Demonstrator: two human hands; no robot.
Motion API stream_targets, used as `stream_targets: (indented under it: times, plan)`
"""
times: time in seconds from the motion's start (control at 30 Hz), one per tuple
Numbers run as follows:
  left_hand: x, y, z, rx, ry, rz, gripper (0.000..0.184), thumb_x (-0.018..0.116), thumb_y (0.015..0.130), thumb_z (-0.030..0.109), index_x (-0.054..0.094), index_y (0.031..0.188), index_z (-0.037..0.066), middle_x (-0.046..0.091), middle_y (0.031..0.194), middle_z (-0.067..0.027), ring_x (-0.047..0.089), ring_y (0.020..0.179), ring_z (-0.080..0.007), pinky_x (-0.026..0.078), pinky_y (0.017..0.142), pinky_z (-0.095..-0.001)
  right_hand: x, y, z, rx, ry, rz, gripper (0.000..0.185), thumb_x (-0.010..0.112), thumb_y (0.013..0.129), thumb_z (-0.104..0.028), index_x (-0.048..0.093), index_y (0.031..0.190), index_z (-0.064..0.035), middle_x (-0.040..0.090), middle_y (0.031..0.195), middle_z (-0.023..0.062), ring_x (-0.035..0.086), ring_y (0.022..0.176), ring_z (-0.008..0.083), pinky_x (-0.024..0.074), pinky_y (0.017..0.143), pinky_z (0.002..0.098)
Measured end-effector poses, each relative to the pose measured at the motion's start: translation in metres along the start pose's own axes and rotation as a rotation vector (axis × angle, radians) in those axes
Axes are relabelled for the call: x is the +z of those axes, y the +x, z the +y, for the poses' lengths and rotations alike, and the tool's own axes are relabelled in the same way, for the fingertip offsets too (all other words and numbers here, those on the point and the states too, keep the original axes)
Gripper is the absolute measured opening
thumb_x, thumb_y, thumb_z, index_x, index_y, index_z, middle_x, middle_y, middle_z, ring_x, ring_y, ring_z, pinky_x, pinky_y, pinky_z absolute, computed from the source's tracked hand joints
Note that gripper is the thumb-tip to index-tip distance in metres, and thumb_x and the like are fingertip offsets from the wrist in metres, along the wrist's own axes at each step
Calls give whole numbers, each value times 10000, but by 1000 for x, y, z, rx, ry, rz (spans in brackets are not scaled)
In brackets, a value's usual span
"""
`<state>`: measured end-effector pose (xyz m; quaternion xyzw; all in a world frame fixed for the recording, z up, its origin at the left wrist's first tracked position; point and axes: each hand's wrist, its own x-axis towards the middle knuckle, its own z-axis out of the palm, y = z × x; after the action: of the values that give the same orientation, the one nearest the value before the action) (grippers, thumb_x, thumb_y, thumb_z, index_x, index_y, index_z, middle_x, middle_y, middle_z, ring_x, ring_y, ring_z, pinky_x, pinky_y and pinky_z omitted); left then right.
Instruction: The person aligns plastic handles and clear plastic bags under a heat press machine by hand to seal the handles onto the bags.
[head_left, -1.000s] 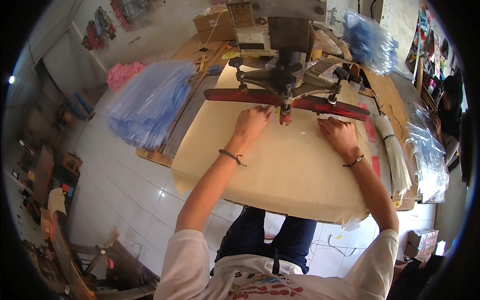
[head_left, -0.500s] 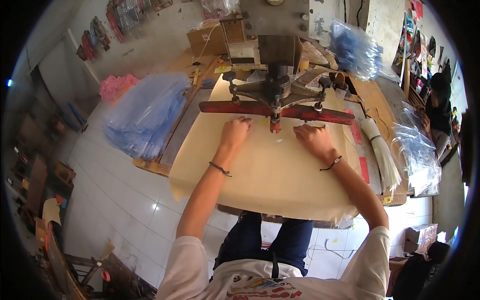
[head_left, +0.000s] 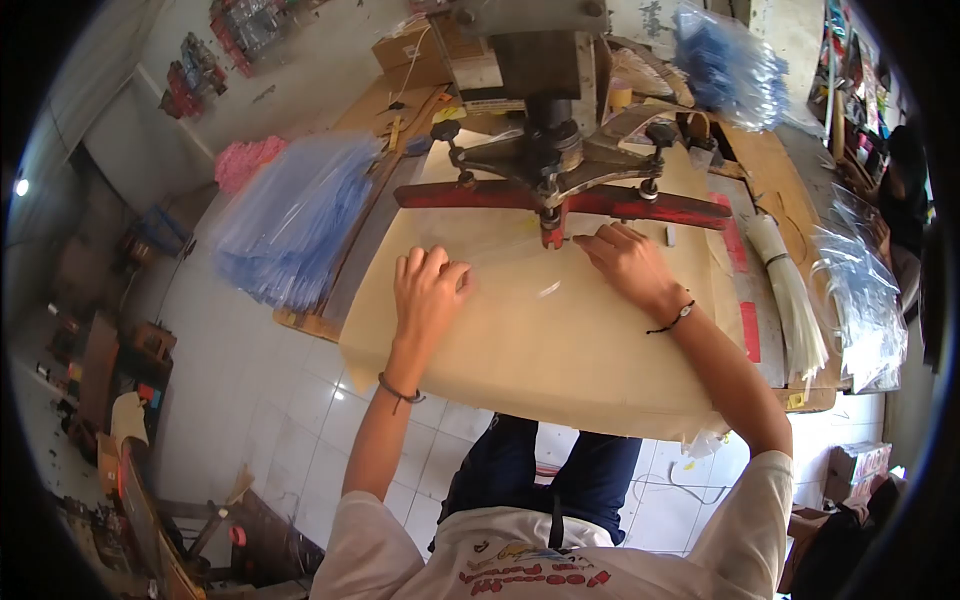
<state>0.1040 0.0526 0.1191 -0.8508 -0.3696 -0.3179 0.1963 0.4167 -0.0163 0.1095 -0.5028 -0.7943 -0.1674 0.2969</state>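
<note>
Tan sheeting [head_left: 540,340] covers the work table under a press with a long red bar [head_left: 640,204]. My left hand [head_left: 430,290] is over the sheeting, left of centre, its fingers curled; what they hold, if anything, is too faint to tell. Just right of the red tip below the bar, my right hand [head_left: 628,262] rests low with its fingers bent together. Any thing it pinches cannot be made out. Between the hands lies clear, hardly visible film with a bright glint [head_left: 549,289]. A small pale piece [head_left: 671,236] sits right of my right hand.
Bluish clear plastic sleeves [head_left: 295,220] are stacked at the left, near a pink bundle [head_left: 247,163]. Tied pale strips [head_left: 790,295] and more clear plastic [head_left: 860,300] lie at the right. A cardboard box [head_left: 408,58] stands behind. Another person [head_left: 905,190] is at the far right.
My left hand has moved left and toward my body, away from the bar. My right hand stays close to the red tip. The camera view has shifted slightly.
</note>
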Motion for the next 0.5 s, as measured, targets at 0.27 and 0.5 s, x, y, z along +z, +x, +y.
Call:
stream_targets:
  times: [0.27, 0.5]
  plan:
    - [-45, -67, 51, -157, -158, 36, 136, 795, 758, 97, 684, 833, 121, 643, 957, -12, 619, 947, -238, 439, 860, -421, -13, 4, -10, -206, 28, -159, 476, 589, 912, -144, 572, 1382, -69, 613, 1354, 94, 554, 1260, 253, 446, 1083, 423]
    - [-92, -114, 114, -389, -317, -27, 222, 792, 771, 140, 739, 984, 111, 629, 1113, -50, 576, 1078, -285, 402, 961, -429, -23, 3, -32, -230, 260, -188, 470, 667, 851, -53, 616, 1318, -71, 655, 1282, 80, 597, 1196, 271, 501, 1026, 387]
